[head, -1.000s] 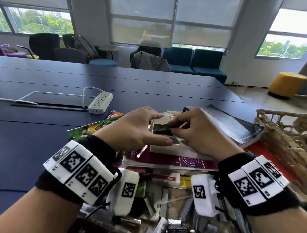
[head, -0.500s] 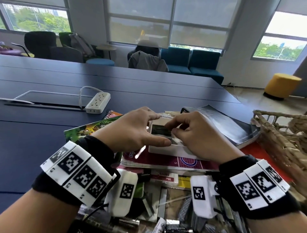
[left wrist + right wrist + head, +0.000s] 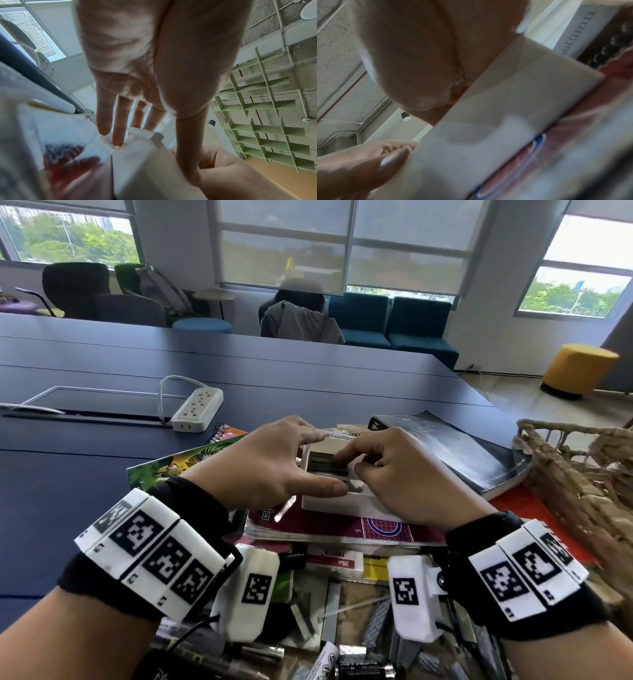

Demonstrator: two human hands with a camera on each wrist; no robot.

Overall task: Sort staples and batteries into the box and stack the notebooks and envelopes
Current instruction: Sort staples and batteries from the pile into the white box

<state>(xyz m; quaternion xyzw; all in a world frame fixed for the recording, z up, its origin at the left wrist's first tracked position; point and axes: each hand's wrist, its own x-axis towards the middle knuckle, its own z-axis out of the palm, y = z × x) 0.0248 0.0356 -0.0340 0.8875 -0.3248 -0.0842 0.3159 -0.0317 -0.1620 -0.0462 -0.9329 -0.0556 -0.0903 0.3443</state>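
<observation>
Two hands work at a small white box (image 3: 337, 503) that sits on a maroon notebook (image 3: 342, 530) on the tabletop (image 3: 102, 474): the left hand (image 3: 270, 470) steadies it, thumb against the near left corner and fingers reaching over the far edge, while the right hand (image 3: 407, 484) has its fingers curled down into the box, index tip on the dark staple strips (image 3: 327, 465) lying inside; whether it pinches a strip or only presses it I cannot tell. The strips are likely light, stiff and brittle along their length, so they want holding by the long edges and laying flat; the loose batteries (image 3: 363, 667) near the body should be heavier, smooth and apt to roll, best taken round the middle. The head view alone shows the box's contents; the left wrist view shows that hand's fingers nearly straight on the box's outer corner (image 3: 145, 155); the right wrist view gives only blurred palm and box wall (image 3: 488, 128)
</observation>
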